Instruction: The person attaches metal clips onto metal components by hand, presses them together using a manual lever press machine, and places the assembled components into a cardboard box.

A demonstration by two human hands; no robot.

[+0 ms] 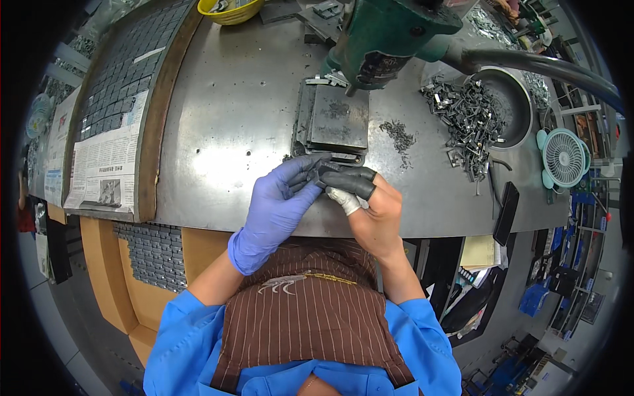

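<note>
In front of my chest, my left hand (281, 199), in a purple glove, and my right hand (370, 201), with black and white finger covers, meet fingertip to fingertip. Between them they pinch a small dark metal part (319, 175), mostly covered by the fingers. Just beyond my fingertips sits a steel block (339, 117) on the base of a green hand press (376, 46). A scatter of tiny dark pieces (399, 137) lies right of the block.
A pile of dark metal parts (465, 119) spills from a round pan (512, 105) on the right, beside a turquoise fan (565, 158). The press lever (541, 59) reaches right. At left stands a wood-edged tray (168, 99) of parts on newspaper; a cardboard box (102, 264) sits below. A yellow basket (231, 16) is at the back.
</note>
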